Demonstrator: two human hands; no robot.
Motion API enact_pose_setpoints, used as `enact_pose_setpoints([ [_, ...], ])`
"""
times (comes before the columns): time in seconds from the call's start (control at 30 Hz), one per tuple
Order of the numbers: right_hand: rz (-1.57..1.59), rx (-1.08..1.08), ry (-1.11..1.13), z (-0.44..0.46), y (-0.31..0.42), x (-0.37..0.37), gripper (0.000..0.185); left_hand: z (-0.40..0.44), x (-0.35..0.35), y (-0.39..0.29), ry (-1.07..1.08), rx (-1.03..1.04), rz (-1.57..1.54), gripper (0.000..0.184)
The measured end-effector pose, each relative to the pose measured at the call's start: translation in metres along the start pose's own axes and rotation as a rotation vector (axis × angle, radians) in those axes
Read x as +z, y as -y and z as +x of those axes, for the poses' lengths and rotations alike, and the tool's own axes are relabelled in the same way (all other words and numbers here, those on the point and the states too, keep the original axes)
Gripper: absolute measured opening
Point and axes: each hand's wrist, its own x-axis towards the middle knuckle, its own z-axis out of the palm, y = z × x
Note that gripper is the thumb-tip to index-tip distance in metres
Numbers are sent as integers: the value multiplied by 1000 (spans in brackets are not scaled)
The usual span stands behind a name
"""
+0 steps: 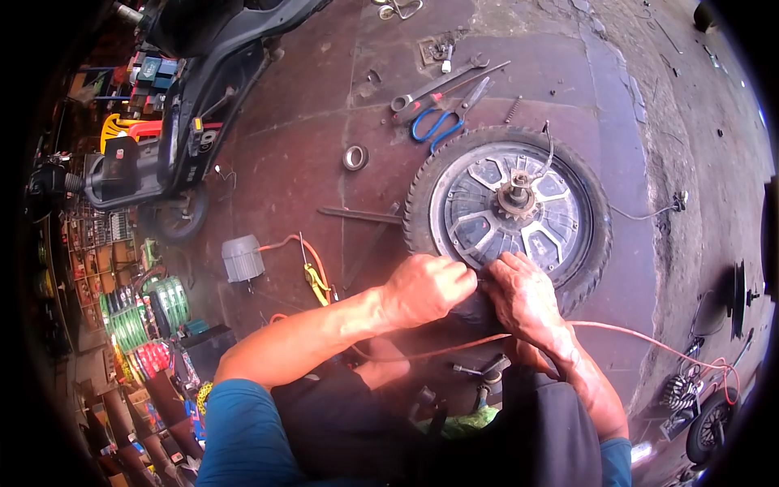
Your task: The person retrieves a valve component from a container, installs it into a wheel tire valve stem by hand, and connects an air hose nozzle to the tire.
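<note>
A wheel with a black knobbly tyre (596,260) and a grey hub motor (479,231) lies flat on the floor in front of me. A small toothed sprocket (517,201) surrounds its axle. Over the near rim, my left hand (428,288) is closed in a fist with its knuckles up. My right hand (523,294) is close beside it, fingers curled together and pointing at the left. Something small and dark shows between the two hands, but I cannot make out what it is. My hands hide the rim's near edge.
Beyond the wheel lie blue-handled scissors (438,126), a wrench (434,85) and a tape roll (355,157). Yellow-handled pliers (317,286) and a grey finned block (243,259) lie left. An orange cord (625,331) crosses near my legs. A scooter frame (182,138) stands upper left.
</note>
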Motion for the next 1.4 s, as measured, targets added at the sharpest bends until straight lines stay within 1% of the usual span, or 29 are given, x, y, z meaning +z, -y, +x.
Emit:
enact_pose_setpoints([
  [0.07,9,2,-7,-1,1,-1,9,-1,-2,0,-60,139,127,4],
  [0.1,9,-4,-13,0,0,-1,9,-5,2,3,-41,87,103,7],
  [0.2,6,-2,-13,-1,2,-1,10,-6,18,-5,-182,-410,-716,20],
  [0.23,2,2,-12,-1,2,-1,10,-10,15,4,-88,-484,-802,34],
  [0.33,14,2,-12,1,1,-2,9,14,-42,-10,431,-1013,-934,38],
  [0.37,24,5,-8,0,1,-2,9,14,-43,-9,451,-1005,-997,42],
  [0.4,54,11,-19,-2,3,-1,9,14,-34,-4,490,-1098,-990,37],
  [0.47,105,32,-37,-3,1,0,9,14,-27,3,501,-1214,-1177,32],
  [0.5,44,68,25,-4,-2,-3,13,14,-25,3,484,-1237,-1248,31],
  [0.6,78,17,-3,-1,-1,-6,16,15,-24,4,472,-1260,-1328,32],
  [0.7,34,25,50,-1,-4,-5,16,15,-24,6,475,-1253,-1299,31],
  [0.8,32,43,53,0,-3,-5,16,21,-27,2,453,-1221,-1178,28],
  [0.83,14,44,51,1,-1,-6,16,26,-29,-6,426,-1195,-1075,23],
  [0.93,25,37,47,-1,-6,-4,16,-5,10,11,73,-228,-258,19],
  [0.97,36,33,34,-1,-5,-4,17,-4,6,6,92,-295,-341,21],
  [1.03,60,26,11,1,-2,-6,19,9,-15,-2,319,-727,-721,20],
  [1.07,82,99,27,2,-1,-7,19,18,-25,-4,436,-944,-914,20],
  [1.1,108,174,50,2,-1,-9,20,25,-31,-3,499,-929,-873,18],
  [1.13,131,253,72,1,-1,-8,21,13,-11,10,398,-698,-814,22],
  [1.2,155,267,78,1,-1,-9,21,9,-4,17,189,-117,-176,22],
  [1.3,169,291,77,4,0,-12,19,9,-11,12,157,173,113,25],
  [1.4,183,289,80,3,-1,-12,18,-3,4,2,3,-225,-311,25],
])
